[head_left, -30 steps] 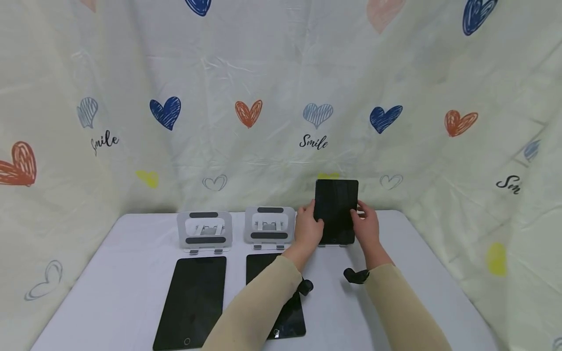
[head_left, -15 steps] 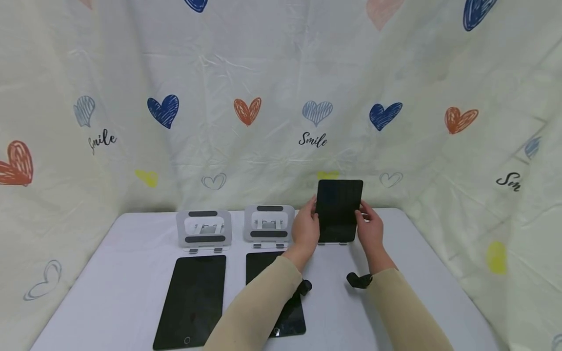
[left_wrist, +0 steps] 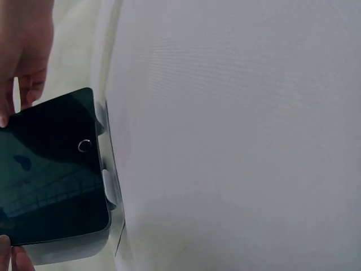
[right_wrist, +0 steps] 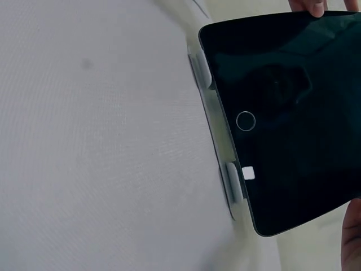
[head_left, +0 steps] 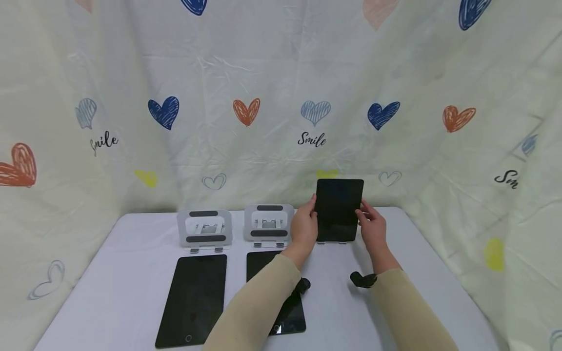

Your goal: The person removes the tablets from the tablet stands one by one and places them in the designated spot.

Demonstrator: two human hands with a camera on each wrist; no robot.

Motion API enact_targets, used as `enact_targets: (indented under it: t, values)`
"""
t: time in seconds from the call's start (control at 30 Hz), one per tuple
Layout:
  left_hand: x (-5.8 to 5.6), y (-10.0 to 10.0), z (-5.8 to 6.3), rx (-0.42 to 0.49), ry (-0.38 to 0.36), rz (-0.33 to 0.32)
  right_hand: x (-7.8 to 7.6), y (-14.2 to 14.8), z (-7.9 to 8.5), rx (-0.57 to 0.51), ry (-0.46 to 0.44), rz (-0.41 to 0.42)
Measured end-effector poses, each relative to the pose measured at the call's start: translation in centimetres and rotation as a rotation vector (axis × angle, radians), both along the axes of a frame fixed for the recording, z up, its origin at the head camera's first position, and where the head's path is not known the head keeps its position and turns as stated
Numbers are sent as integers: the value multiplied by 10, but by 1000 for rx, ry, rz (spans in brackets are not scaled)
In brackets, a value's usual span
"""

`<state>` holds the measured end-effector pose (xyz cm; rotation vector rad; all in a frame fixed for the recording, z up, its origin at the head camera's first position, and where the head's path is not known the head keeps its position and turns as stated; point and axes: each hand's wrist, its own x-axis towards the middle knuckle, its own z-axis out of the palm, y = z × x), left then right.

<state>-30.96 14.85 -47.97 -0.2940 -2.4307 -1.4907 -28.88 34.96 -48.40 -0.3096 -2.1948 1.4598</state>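
A black tablet [head_left: 338, 210] leans upright at the back right, its lower edge at the two small lips [right_wrist: 235, 182] of a grey stand that it mostly hides. My left hand [head_left: 303, 226] grips its left side, thumb at the front edge. On the opposite side my right hand [head_left: 373, 229] pinches the other edge between thumb and fingers. The wrist views show the tablet's round home button [left_wrist: 84, 146] and its bottom edge beside the lips. Fingers behind the tablet are hidden.
Two grey tablet stands [head_left: 205, 240] [head_left: 270, 234] with dark pads stand to the left along the back. Before them lie two more tablets [head_left: 193, 300] [head_left: 290, 319], one partly under my left sleeve. A heart-patterned curtain [head_left: 272, 161] hangs behind the white table [head_left: 110, 287].
The tablet's top has shifted slightly right and its tilt has changed a little. My right hand has moved a bit right with it; both hands keep hold.
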Motion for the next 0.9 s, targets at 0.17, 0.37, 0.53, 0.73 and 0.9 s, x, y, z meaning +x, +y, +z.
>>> enact_targets:
  t: [0.17,0.37,0.53,0.73,0.9]
  values:
    - [3,-3,4,14,4,-12,5,1,6,4,-22,17]
    - [11,-10,8,62,-6,-82,14,5,13,34,-61,49]
    - [21,-15,8,82,-62,-133,27,6,16,52,-92,90]
    - [32,-20,8,123,-88,-161,43,8,22,93,-109,118]
    - [41,-23,10,155,-111,-170,54,11,29,138,-152,153]
